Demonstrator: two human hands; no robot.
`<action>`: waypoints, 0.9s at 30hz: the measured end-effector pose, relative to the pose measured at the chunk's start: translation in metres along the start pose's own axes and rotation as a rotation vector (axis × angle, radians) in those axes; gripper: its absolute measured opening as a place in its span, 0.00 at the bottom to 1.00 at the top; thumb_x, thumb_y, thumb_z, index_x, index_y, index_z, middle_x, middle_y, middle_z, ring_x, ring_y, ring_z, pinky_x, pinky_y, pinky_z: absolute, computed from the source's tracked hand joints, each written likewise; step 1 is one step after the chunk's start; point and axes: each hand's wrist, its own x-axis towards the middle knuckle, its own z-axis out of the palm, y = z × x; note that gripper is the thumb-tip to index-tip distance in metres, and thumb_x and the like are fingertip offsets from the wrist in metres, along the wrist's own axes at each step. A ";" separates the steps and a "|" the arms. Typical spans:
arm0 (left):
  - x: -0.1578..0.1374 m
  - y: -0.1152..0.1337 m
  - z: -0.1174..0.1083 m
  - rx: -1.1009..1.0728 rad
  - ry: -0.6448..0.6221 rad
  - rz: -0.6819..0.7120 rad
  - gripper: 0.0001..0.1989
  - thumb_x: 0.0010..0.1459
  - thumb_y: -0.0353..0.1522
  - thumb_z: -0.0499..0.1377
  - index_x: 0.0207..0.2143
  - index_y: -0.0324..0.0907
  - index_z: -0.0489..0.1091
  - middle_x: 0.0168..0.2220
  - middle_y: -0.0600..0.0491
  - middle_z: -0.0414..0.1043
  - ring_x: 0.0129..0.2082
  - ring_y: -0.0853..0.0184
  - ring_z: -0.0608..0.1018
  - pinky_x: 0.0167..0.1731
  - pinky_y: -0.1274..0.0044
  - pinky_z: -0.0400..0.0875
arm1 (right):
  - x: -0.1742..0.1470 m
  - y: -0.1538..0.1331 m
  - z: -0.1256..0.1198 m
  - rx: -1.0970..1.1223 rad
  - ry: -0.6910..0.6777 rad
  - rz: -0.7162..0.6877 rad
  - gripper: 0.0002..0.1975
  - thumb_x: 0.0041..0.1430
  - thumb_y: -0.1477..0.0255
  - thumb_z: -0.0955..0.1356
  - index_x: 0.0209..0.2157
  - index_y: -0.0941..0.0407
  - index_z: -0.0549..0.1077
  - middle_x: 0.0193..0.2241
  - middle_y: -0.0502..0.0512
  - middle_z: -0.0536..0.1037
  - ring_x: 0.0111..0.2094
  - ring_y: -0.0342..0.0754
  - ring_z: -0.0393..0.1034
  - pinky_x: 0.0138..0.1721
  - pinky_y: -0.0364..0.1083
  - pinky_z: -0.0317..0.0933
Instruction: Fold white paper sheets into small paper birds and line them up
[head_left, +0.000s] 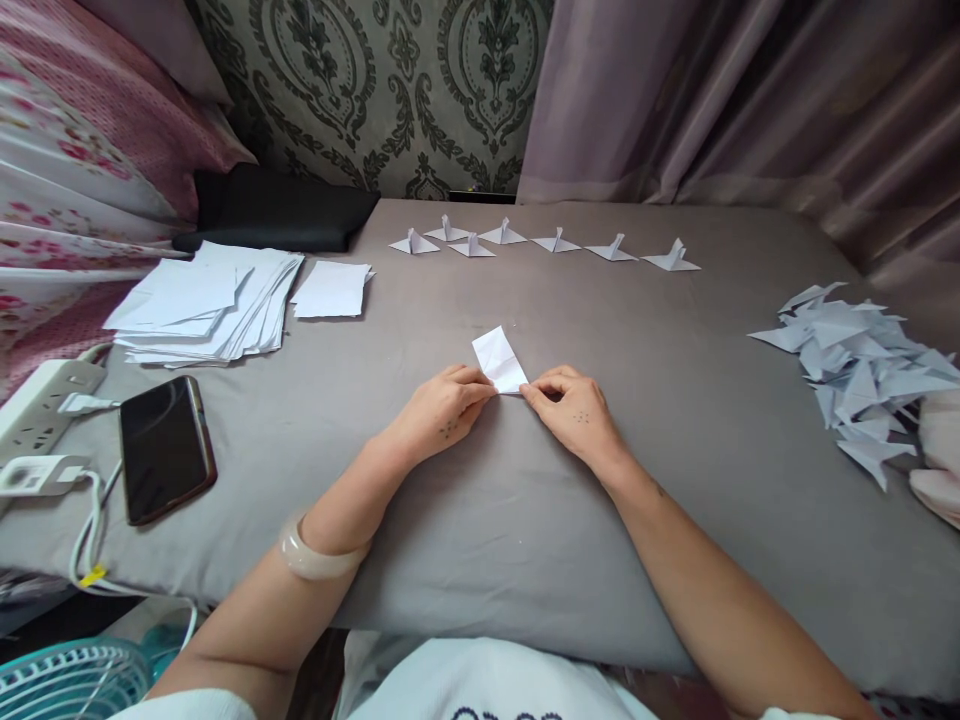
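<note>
A small folded sheet of white paper [498, 358] lies on the grey cloth at the middle of the table, its near edge between my two hands. My left hand [448, 408] pinches its near left corner, fingers pressed together. At the near right corner, the thumb and forefinger of my right hand [574, 408] close on the paper. Fingertips cover both of these corners. Beyond it, several folded paper birds [557, 241] stand in a loose row near the far edge.
A heap of folded paper birds [862, 365] lies at the right. On the left are a stack of white sheets [217, 305], a smaller stack [331, 290], a black folded item [281, 208], a phone [166, 450] and a power strip [45, 410]. A turquoise fan [71, 680] stands below the table edge.
</note>
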 end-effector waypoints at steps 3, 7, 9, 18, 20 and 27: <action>0.000 0.003 -0.002 0.053 -0.024 0.027 0.17 0.65 0.29 0.46 0.46 0.42 0.73 0.44 0.48 0.73 0.42 0.63 0.73 0.40 0.72 0.70 | 0.001 0.002 0.002 -0.013 0.027 -0.008 0.09 0.54 0.66 0.67 0.24 0.53 0.76 0.33 0.51 0.76 0.37 0.47 0.69 0.41 0.47 0.60; -0.001 0.005 -0.003 0.122 -0.050 0.067 0.18 0.66 0.30 0.45 0.49 0.42 0.72 0.43 0.47 0.72 0.40 0.63 0.71 0.40 0.73 0.69 | 0.000 0.003 0.006 -0.092 0.052 -0.045 0.09 0.54 0.68 0.67 0.23 0.54 0.73 0.31 0.51 0.74 0.35 0.47 0.68 0.39 0.47 0.60; -0.001 0.005 -0.003 0.151 -0.053 0.090 0.18 0.67 0.31 0.45 0.51 0.43 0.70 0.42 0.46 0.71 0.39 0.64 0.70 0.40 0.72 0.68 | 0.000 0.004 0.008 -0.116 0.075 -0.069 0.08 0.53 0.69 0.66 0.22 0.54 0.71 0.33 0.52 0.74 0.35 0.47 0.68 0.39 0.47 0.60; 0.003 0.006 0.001 0.198 -0.089 0.082 0.19 0.66 0.38 0.46 0.56 0.48 0.67 0.41 0.46 0.65 0.37 0.64 0.65 0.42 0.70 0.64 | 0.002 0.009 0.008 -0.131 0.070 -0.117 0.05 0.51 0.71 0.67 0.22 0.55 0.71 0.35 0.53 0.72 0.35 0.46 0.68 0.39 0.47 0.61; 0.005 0.008 0.003 0.220 -0.100 0.075 0.20 0.66 0.39 0.47 0.57 0.50 0.66 0.41 0.46 0.64 0.37 0.63 0.64 0.42 0.69 0.63 | 0.003 0.008 0.004 -0.117 0.041 -0.108 0.04 0.50 0.72 0.66 0.23 0.55 0.71 0.34 0.52 0.72 0.34 0.45 0.68 0.39 0.46 0.61; 0.006 0.011 0.008 0.240 -0.013 0.082 0.19 0.65 0.40 0.48 0.53 0.49 0.69 0.38 0.46 0.66 0.36 0.63 0.66 0.39 0.70 0.64 | 0.009 0.007 0.003 -0.052 0.083 -0.038 0.07 0.51 0.72 0.65 0.31 0.54 0.75 0.33 0.50 0.74 0.29 0.43 0.67 0.36 0.45 0.62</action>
